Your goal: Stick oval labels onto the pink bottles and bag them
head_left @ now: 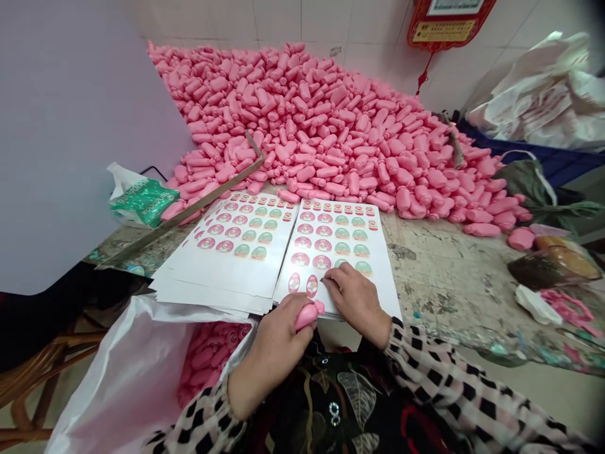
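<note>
My left hand point(282, 334) is closed around a small pink plastic bottle point(308, 315), its neck end pointing right. My right hand point(355, 299) rests over the right-hand sticker sheet point(385, 277), thumb and forefinger pinched together beside an oval pink sticker point(312, 285). A tiny dark tip shows at those fingertips; what it belongs to is hidden. Rows of pink and green stickers cover this sheet's upper part. To its left lies a fanned stack of similar sticker sheets point(212, 274).
A large heap of pink bottles point(302, 113) covers the table's back. A metal bar point(189, 211) lies along its left. An open white sack point(127, 366) with pink bottles inside hangs at the front left. A brown tape roll point(560, 261) sits right on the worn table point(439, 271).
</note>
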`<state>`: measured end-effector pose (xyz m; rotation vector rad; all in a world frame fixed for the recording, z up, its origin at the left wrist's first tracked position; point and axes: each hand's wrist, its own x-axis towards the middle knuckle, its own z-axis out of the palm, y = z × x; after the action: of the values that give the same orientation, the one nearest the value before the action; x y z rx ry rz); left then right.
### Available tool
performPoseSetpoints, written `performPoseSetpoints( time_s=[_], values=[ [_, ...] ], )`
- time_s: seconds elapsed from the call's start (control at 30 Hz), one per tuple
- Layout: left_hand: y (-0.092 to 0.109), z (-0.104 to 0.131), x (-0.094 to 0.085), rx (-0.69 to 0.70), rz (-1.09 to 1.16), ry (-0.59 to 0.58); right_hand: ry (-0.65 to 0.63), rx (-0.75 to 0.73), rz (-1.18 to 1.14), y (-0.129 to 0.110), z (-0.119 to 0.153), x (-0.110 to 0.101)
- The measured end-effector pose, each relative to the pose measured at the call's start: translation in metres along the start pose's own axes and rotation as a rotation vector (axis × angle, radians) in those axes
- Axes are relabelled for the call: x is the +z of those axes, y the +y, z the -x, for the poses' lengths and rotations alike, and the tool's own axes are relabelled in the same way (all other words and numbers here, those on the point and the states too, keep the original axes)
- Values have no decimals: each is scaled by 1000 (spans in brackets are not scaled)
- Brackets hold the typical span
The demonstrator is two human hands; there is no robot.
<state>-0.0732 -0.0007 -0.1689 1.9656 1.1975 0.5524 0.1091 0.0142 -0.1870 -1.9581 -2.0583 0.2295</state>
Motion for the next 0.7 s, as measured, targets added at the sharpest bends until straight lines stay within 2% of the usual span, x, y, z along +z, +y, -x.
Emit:
performPoseSetpoints(
  time_s=[0.07,0.23,0.7],
  values=[
    [0,2,4,28,-80,-38,-3,-12,39,-2,-1,-1],
    [-4,3,12,-42,-244,-117,-18,-38,129,-5,-6,-5],
    [-9,1,19,-28,-293,-155,-68,-68,115,-3,-9,-10]
  ],
)
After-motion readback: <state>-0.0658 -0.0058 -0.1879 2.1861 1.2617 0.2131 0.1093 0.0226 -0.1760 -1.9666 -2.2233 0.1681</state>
